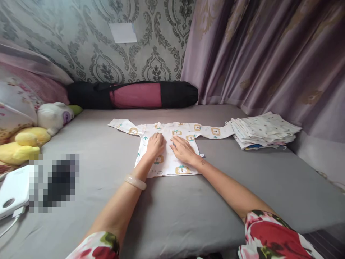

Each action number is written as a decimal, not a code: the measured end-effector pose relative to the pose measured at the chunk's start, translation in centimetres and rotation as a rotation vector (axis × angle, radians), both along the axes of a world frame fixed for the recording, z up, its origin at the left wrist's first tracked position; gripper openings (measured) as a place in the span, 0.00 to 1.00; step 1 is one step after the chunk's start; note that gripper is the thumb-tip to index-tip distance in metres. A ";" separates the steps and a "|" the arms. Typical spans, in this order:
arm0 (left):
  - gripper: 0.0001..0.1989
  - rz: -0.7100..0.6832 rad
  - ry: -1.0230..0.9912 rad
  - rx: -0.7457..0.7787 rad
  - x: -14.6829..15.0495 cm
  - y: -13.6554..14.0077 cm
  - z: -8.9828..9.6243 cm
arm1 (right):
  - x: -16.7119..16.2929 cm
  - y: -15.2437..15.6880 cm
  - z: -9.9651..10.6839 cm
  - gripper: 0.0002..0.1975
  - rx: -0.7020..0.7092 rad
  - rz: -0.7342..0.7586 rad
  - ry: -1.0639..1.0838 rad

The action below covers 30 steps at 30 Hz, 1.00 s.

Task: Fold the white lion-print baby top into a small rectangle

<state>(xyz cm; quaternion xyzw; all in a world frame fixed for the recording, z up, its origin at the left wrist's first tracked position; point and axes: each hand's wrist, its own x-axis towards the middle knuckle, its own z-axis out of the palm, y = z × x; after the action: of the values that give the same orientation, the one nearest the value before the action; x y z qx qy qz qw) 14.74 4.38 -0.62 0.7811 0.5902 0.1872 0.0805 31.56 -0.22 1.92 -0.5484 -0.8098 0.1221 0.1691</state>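
Note:
A small white long-sleeved shirt (pixel 176 147) printed with lion faces lies spread on the grey sheet (pixel 107 201), its sleeves stretched out to both sides and its hem toward me. My left hand (pixel 155 145) rests on the left half of its front, fingers pointing away from me and fairly close together, pressing on the cloth. On the right half lies my right hand (pixel 183 149), flat with the fingers extended. Neither hand shows anything gripped. The end of the right sleeve meets the stack of folded clothes (pixel 265 129).
Along the wall lies a long black and maroon bag (pixel 134 95). Plush toys (pixel 54 117) sit at the left, near a white device (pixel 14 192) with a cable and a blurred dark patch. A purple curtain (pixel 229 54) hangs at the right.

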 end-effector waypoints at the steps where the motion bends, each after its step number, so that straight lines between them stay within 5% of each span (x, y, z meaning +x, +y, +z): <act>1: 0.16 0.008 0.017 -0.005 0.4 -0.1 -0.2 | 0.8 0.0 -0.4 0.23 -0.014 -0.028 -0.068; 9: 0.31 0.198 0.099 -0.074 -1.2 0.2 -0.7 | 3.0 -0.6 -2.2 0.35 -0.076 -0.204 -0.233; 17: 0.30 0.239 0.196 -0.081 -0.9 0.9 0.1 | 2.6 -0.1 -0.9 0.34 -0.062 -0.236 -0.301; 21: 0.21 0.241 0.262 -0.118 0.1 2.1 1.7 | 2.0 2.0 0.8 0.22 -0.047 -0.241 -0.301; 24: 0.16 0.119 0.249 -0.096 0.7 3.2 2.2 | 1.2 4.5 1.1 0.19 -0.012 -0.225 -0.259; 30: 0.17 0.170 0.091 -0.037 0.7 6.1 1.9 | 0.8 9.5 0.5 0.23 -0.022 -0.349 -0.137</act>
<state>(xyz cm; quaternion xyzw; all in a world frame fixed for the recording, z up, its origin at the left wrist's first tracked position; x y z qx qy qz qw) 15.47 10.45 1.27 0.7344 0.6606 0.1466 0.0519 32.41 9.32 2.46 -0.6892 -0.7108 0.0619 0.1261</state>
